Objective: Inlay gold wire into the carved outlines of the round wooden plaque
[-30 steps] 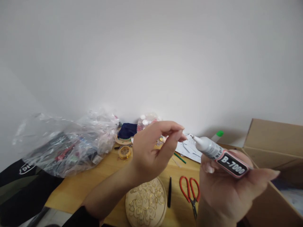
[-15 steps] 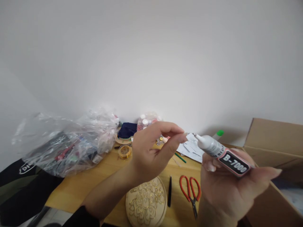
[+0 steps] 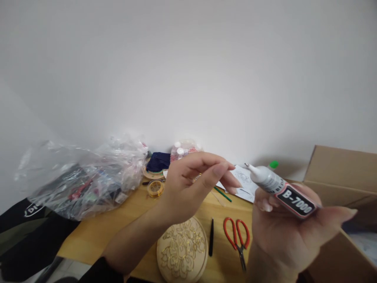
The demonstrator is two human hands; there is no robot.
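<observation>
My right hand is wrapped round a white glue tube with a black label reading B-7000, its thin nozzle pointing left. My left hand hovers just left of the nozzle, fingers loosely spread, thumb and forefinger apart, with nothing seen in them. Below both hands a round wooden disc with raised gold flower wirework lies on the wooden table.
Red-handled scissors and black tweezers lie beside the disc. A crumpled clear plastic bag sits at left, a gold wire spool and printed paper further back. An open cardboard box stands at right.
My left thumb and forefinger were pinched at the nozzle tip; they have now parted and the fingers spread. The tube has shifted slightly to the right.
</observation>
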